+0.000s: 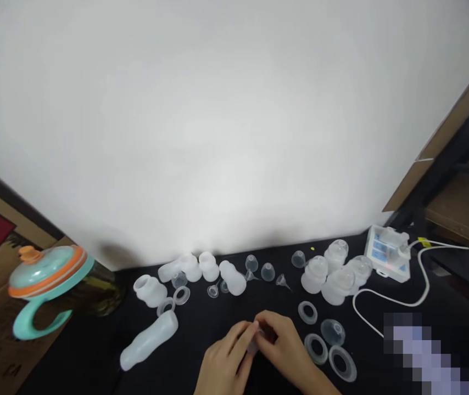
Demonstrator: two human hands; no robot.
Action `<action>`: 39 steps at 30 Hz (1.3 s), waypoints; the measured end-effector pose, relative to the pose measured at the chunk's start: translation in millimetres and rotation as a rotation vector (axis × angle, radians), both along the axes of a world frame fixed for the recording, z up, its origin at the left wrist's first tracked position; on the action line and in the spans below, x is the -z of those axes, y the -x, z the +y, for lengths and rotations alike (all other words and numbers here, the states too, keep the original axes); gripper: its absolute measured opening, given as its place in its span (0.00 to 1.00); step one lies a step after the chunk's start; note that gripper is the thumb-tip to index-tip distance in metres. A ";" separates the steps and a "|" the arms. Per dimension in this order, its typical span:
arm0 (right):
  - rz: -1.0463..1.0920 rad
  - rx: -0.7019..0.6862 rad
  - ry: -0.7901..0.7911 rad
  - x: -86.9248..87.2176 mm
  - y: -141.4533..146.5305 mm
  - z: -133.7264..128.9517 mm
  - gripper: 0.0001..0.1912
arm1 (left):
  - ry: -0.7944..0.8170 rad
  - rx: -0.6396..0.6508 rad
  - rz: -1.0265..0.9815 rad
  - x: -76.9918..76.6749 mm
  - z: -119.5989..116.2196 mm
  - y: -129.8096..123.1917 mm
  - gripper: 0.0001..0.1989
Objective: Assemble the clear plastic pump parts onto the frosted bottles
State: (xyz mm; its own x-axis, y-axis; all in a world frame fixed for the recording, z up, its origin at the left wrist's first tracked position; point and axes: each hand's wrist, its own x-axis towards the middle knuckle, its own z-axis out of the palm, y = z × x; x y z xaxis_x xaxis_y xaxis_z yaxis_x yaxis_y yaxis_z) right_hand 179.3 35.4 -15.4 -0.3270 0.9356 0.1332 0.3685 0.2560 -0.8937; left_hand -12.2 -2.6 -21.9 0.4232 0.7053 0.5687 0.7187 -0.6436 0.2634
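Two hands [228, 356] pinch a small clear part [253, 344]; the pump's label [381, 247] seems unreadable.

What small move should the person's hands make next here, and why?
Probably set the small translucent part down on the black tabletop: the left hand and right hand are both pinching it, so neither looks free to reach the clear silicone cup or silicone rings lying to the right.
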 end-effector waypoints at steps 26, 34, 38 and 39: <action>-0.051 -0.072 -0.160 -6.3 -2.4 15.2 0.04 | 0.157 -0.079 -0.113 -4.6 2.0 -3.1 0.19; -0.166 -0.016 -0.073 0.2 4.4 -3.3 0.05 | 0.191 -0.070 -0.163 8.6 -8.4 -2.8 0.23; -0.202 -0.020 -0.083 -4.4 2.7 0.0 0.05 | 0.208 -0.072 -0.147 4.1 -4.8 -4.7 0.23; -0.188 -0.028 -0.088 -7.9 2.0 1.4 0.04 | 0.195 -0.071 -0.143 1.6 -3.4 -4.3 0.22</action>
